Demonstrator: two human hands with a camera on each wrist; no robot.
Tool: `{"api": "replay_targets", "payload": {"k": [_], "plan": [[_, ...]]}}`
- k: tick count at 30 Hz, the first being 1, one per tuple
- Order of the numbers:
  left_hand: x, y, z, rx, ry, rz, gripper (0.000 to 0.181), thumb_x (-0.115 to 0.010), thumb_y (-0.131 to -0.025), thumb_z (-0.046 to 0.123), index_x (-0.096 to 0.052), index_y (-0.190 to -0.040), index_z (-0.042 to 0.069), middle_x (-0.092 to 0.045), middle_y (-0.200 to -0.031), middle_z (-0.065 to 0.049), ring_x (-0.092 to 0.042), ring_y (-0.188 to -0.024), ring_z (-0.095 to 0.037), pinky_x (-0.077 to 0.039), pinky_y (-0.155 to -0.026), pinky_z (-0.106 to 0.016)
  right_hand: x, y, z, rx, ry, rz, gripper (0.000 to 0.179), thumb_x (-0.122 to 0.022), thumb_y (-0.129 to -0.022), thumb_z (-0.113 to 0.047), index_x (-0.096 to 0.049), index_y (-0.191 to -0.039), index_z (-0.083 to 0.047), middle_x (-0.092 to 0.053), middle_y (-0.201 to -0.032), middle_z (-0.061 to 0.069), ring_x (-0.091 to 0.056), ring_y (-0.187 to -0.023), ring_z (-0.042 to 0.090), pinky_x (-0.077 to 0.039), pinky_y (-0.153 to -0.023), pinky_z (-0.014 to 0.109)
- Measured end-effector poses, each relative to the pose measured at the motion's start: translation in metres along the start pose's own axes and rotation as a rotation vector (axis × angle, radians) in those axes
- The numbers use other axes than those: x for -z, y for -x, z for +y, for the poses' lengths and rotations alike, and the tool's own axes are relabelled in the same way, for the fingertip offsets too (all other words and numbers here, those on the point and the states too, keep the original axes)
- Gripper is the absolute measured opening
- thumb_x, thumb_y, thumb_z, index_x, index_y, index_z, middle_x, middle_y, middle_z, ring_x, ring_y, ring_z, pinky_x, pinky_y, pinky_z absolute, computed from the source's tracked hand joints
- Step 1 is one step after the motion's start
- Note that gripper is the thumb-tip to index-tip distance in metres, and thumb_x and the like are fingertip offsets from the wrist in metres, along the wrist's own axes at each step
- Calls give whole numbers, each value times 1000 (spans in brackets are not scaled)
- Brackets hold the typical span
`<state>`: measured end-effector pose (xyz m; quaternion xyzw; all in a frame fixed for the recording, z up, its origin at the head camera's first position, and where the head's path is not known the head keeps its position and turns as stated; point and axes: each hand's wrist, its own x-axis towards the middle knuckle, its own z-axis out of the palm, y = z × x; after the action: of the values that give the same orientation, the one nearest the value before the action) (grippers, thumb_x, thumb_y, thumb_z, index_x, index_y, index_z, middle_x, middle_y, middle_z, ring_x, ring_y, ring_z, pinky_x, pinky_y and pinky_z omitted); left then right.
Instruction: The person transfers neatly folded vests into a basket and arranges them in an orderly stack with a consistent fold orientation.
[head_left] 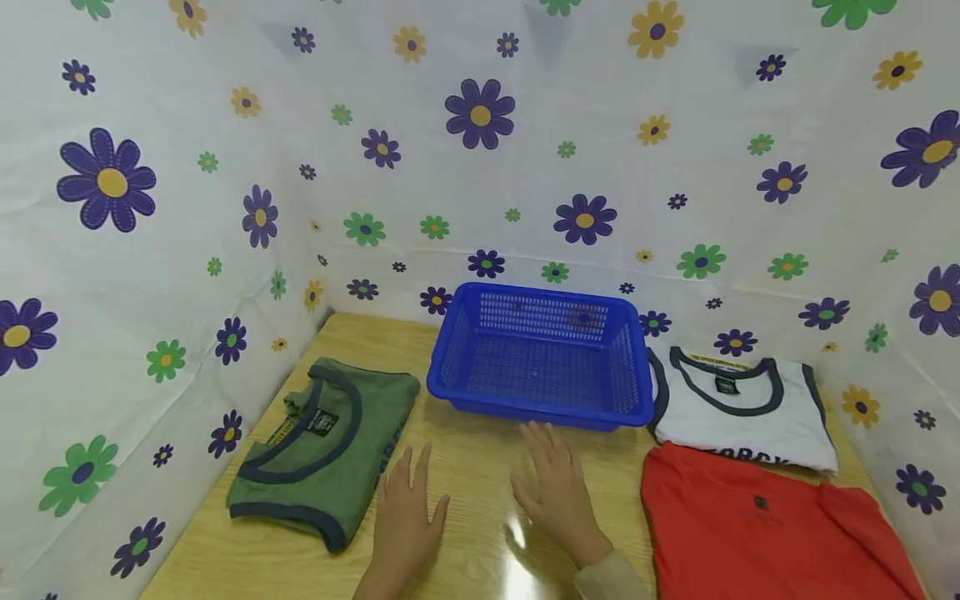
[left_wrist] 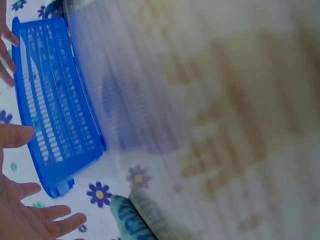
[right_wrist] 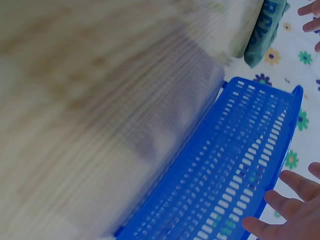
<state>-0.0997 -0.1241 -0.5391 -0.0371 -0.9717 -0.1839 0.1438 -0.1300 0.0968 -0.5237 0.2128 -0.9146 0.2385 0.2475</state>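
The table (head_left: 472, 533) carries a blue basket (head_left: 528, 406) far centre; a red shirt (head_left: 765, 533) lies near right, a green shirt (head_left: 337, 446) left, a white shirt (head_left: 731, 425) far right, perhaps for easy reach. Left hand (head_left: 407, 518) and right hand (head_left: 561, 502) are spread, holding nothing; basket contact seems unclear.

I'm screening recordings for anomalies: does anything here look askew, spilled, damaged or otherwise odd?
Nothing stands out. The blue basket stands upright, and the green shirt, white shirt and red shirt lie flat. The bright streak on the table looks like reflected light, not a spill.
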Motion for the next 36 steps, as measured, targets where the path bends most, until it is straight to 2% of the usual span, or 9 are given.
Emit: {"api": "replay_targets", "payload": {"k": [9,16,20,23,26,28,31,34,36], "plan": [[19,-7,-13,180,85,-68,78,-70,-83,24,-28,-145,3,-32,-142,-33,-40,-125,-50,-31,-99,-67,-16,-34,-16,91,-21,-138,68,-70,-81,-25,-42,-140,-8,-50,-139,13,-45,-129,36,-39,-99,61],[41,-11,-36,489,290,-136,76,-59,-90,19,-14,-148,-2,-11,-146,-40,-23,-127,-62,-29,-96,-71,-41,-77,-44,260,-14,-196,62,-65,-86,-26,-41,-141,-7,-48,-141,12,-46,-130,30,-41,-104,45],[42,-7,-56,590,279,-143,80,-58,-89,18,-9,-149,-3,-5,-146,-43,-11,-130,-63,-16,-102,-72,-63,-101,-62,370,50,-218,58,-59,-90,-30,-41,-141,-8,-50,-139,11,-46,-131,27,-38,-108,37],[39,-3,-69,645,247,-185,85,-58,-88,21,-3,-149,-4,5,-146,-43,2,-133,-63,-6,-103,-73,-85,-114,-74,435,114,-263,58,-56,-92,-32,-39,-143,-9,-50,-140,8,-46,-131,23,-37,-109,33],[35,-2,-77,728,230,-215,89,-58,-88,21,2,-148,-4,15,-145,-43,11,-133,-61,-1,-104,-73,-109,-123,-83,437,131,-352,59,-53,-94,-33,-34,-145,-12,-47,-143,6,-44,-132,20,-38,-108,33],[31,0,-80,788,247,-177,91,-59,-87,18,4,-148,-3,19,-145,-41,15,-134,-59,1,-104,-73,-123,-127,-87,396,136,-419,59,-50,-95,-35,-30,-147,-16,-44,-145,5,-41,-134,19,-39,-107,35],[24,3,-79,856,265,-7,97,-65,-82,11,5,-149,0,19,-147,-38,12,-136,-57,1,-106,-71,-145,-130,-89,281,141,-484,61,-47,-96,-39,-24,-150,-22,-38,-149,4,-38,-137,19,-40,-107,37],[19,5,-77,885,278,156,105,-68,-76,4,8,-150,4,17,-149,-36,9,-137,-57,2,-107,-70,-162,-131,-86,145,143,-507,63,-48,-95,-43,-23,-150,-25,-35,-151,3,-36,-138,19,-39,-107,38],[15,3,-79,902,337,238,106,-67,-76,-1,10,-149,4,14,-151,-34,6,-138,-55,0,-109,-68,-168,-134,-83,55,135,-518,65,-48,-94,-45,-22,-150,-25,-33,-152,4,-34,-139,19,-38,-108,37]]}}
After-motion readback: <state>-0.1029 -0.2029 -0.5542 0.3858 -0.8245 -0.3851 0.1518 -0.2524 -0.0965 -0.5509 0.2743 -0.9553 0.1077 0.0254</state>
